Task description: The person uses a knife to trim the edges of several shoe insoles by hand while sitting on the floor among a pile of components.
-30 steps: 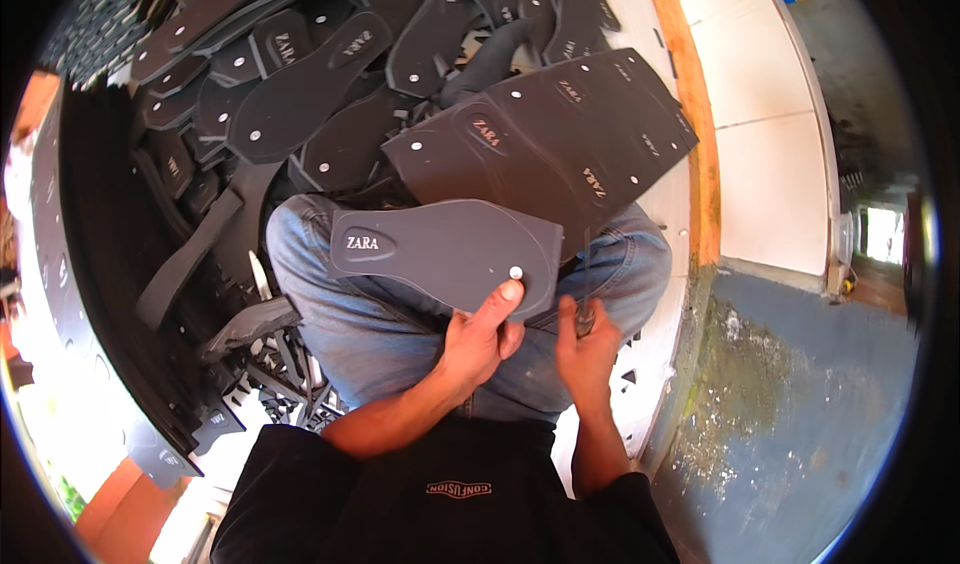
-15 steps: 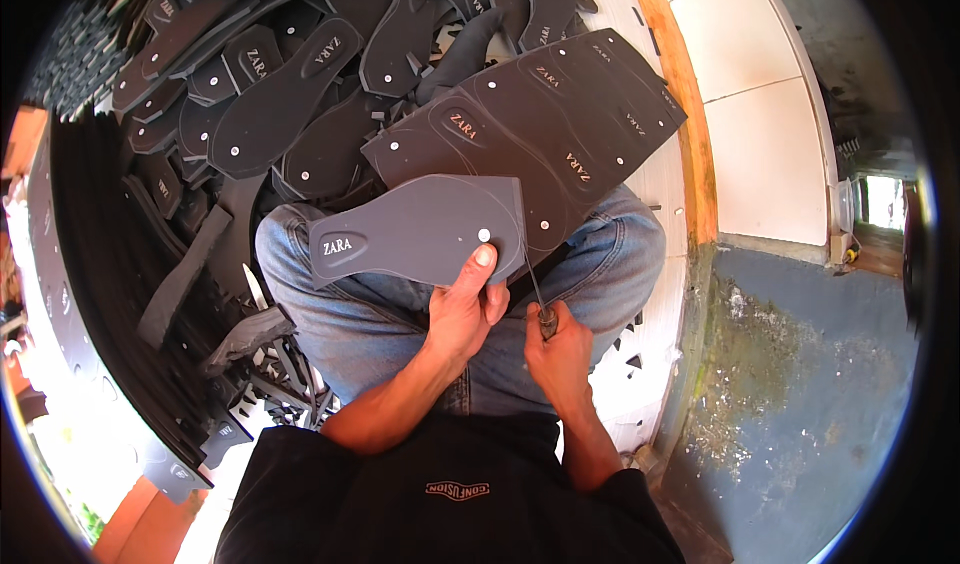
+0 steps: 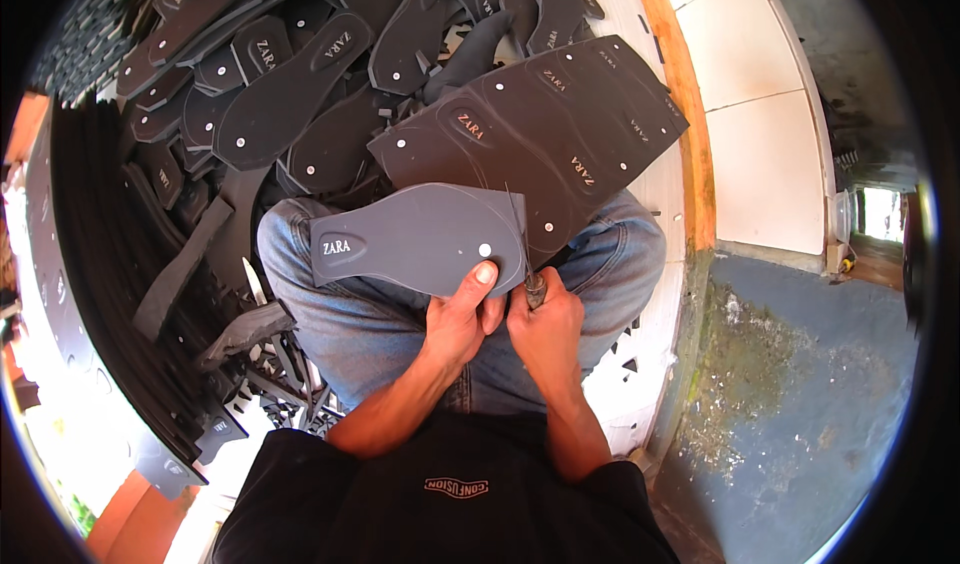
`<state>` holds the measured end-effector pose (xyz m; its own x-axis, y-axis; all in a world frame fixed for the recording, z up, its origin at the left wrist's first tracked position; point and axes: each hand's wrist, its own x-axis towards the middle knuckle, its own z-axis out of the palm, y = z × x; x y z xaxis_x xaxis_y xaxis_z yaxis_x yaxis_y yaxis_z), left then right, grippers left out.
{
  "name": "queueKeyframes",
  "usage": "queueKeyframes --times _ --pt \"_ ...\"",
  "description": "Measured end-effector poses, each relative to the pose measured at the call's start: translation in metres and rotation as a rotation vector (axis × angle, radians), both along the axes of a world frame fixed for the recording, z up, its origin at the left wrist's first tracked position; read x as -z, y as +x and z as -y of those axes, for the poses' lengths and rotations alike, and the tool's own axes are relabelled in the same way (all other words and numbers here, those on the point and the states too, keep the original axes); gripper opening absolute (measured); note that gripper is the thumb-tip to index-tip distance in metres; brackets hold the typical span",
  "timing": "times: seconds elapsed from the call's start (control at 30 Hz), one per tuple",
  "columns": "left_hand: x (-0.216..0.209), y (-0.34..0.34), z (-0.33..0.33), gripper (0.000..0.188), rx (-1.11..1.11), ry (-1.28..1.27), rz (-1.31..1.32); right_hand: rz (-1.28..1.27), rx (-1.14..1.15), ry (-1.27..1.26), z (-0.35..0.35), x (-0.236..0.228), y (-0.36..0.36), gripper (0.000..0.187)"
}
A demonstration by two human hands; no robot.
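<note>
My left hand (image 3: 462, 316) grips a dark grey foam sandal sole blank (image 3: 405, 232) by its lower right edge, thumb on top near a white dot; its other fingers are under the piece. An outline is scored on the blank, and some material outside that line remains at its right end. In my right hand (image 3: 548, 326), closed round the handle, is a thin-bladed knife (image 3: 535, 290). Its narrow blade points away from me and lies along the blank's right edge. Behind the blank, a larger foam sheet (image 3: 610, 99) with several sole outlines rests across my lap.
Several cut black soles (image 3: 285, 99) are heaped beyond my legs. A tall stack of dark sheets (image 3: 95, 244) stands at the left, with foam offcuts (image 3: 245, 334) beside my knee. A wooden strip (image 3: 690, 154) borders the pale floor at the right, next to a stained grey surface (image 3: 800, 364).
My right hand and the knife have moved up and left, closer to my left hand; the blade now reaches past the blank's far edge. The blank has shifted slightly toward me.
</note>
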<state>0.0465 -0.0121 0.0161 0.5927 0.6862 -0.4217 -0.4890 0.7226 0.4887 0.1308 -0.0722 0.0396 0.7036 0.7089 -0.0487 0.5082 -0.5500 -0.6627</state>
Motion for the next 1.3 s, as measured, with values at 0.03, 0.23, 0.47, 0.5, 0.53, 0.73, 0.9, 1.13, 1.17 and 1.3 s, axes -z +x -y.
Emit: queueKeyframes --times 0.03,0.23,0.47,0.5,0.53,0.73,0.9,1.13,1.17,1.3 --pt "-0.001 0.0 -0.001 0.022 -0.002 -0.009 0.008 0.016 0.002 -0.004 0.001 0.0 0.0 0.023" --pt "-0.003 -0.005 -0.002 0.019 0.048 -0.082 0.05 -0.007 0.035 -0.109 0.026 0.012 -0.005 0.02" --pt "0.012 -0.034 0.035 0.017 0.215 -0.079 -0.033 -0.048 -0.088 0.005 0.006 0.002 0.026 0.022" --pt "0.012 -0.035 0.033 0.016 0.221 -0.079 -0.005 -0.099 -0.04 -0.03 0.008 -0.003 0.028 0.022" --pt "0.012 -0.034 0.029 0.016 0.225 -0.08 0.026 -0.057 -0.036 -0.079 0.019 -0.003 0.029 0.024" --pt "0.01 -0.028 0.028 0.019 0.216 -0.054 0.0 -0.21 -0.031 -0.246 0.08 -0.004 0.006 0.023" --pt "0.012 -0.037 0.029 0.021 0.223 -0.074 0.008 -0.144 -0.049 -0.29 0.075 0.004 -0.002 0.018" --pt "0.029 -0.059 0.046 0.014 0.28 -0.084 -0.043 -0.082 -0.265 -0.211 0.025 0.009 0.013 0.012" --pt "0.028 -0.062 0.049 0.015 0.292 -0.091 -0.083 -0.069 -0.325 -0.157 0.019 0.014 0.018 0.012" --pt "0.026 -0.079 0.044 0.019 0.319 -0.116 -0.114 -0.528 -0.172 -0.053 0.004 0.014 0.019 0.017"
